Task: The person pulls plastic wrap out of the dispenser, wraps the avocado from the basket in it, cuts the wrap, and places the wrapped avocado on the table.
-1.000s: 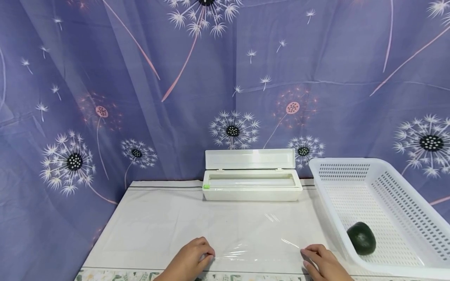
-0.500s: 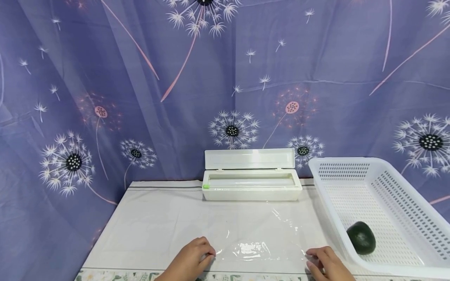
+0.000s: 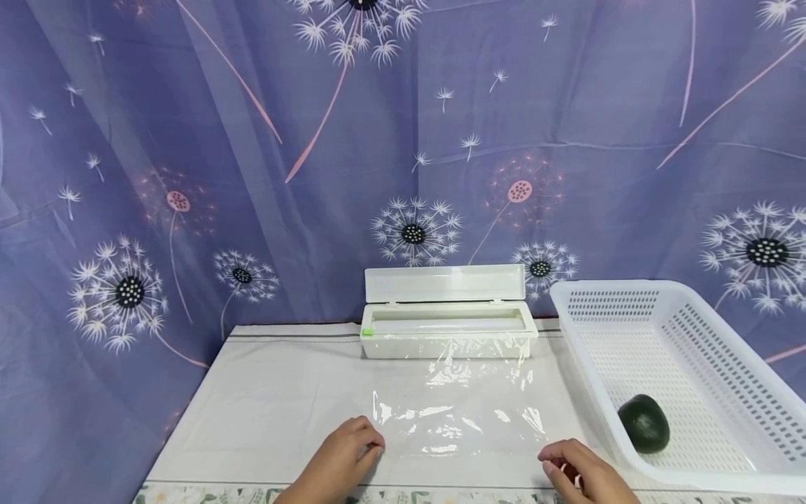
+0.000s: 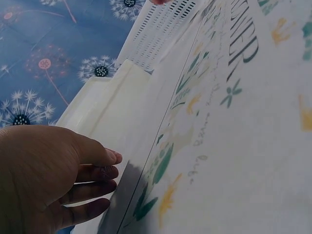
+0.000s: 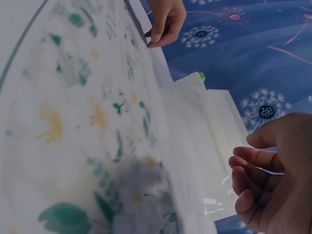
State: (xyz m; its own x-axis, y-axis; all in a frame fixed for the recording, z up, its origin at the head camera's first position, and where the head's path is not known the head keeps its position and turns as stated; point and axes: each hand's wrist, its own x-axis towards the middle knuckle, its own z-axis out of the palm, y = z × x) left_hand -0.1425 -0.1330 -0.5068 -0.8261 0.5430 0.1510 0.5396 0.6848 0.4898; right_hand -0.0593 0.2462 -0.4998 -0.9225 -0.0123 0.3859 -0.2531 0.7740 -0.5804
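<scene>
Open dispenser box at back edge of table contains film roll; perforated basket contains dark-green fruit. Left hand and right hand pinch clear wrap.

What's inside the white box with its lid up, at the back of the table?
A pale roll lies lengthwise in the white box. Only its upper side shows; its lower part and anything beneath are hidden by the front wall and the roll itself.
</scene>
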